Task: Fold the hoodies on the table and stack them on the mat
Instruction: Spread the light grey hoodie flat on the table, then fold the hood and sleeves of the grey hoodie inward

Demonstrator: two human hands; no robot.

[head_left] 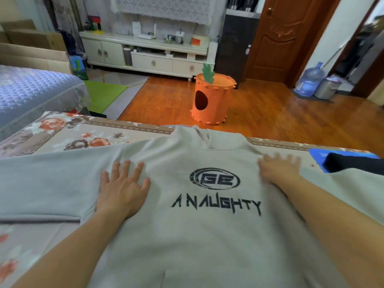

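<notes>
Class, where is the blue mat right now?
In the head view, the blue mat lies at the table's far right edge, under a dark garment, beyond the right hand.

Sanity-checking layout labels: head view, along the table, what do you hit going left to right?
Hoodie's spread left sleeve → left hand → printed chest logo → right hand → blue mat with a dark garment on it.

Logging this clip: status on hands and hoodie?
Left hand and right hand flat on grey hoodie, spread unfolded. Dark garment already on blue mat. No obstruction.

Head-worn camera looks forward and down, close over the table [62,138], room beyond.
</notes>
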